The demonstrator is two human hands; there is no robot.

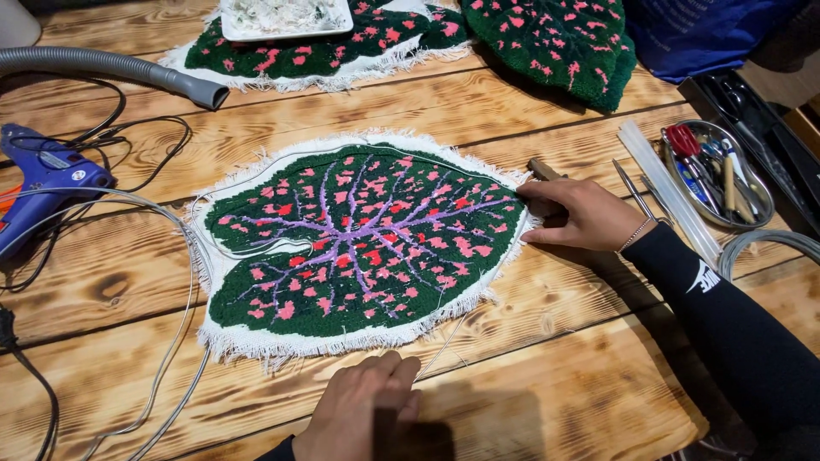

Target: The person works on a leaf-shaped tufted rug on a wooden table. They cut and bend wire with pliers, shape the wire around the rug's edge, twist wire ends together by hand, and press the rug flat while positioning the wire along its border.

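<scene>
Tufted green leaf rug (pink-flecked) under both hands' fingers.

- Leaf-shaped rug by my hands: dark green, pink and red flecks, purple veins, white fringe.
- Glue gun: blue.
- Hose: grey.
- Tabletop: scorched brown wood grain.
- My sleeve: black.

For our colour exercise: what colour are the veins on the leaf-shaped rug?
Purple, on the leaf-shaped rug; head view.
</scene>
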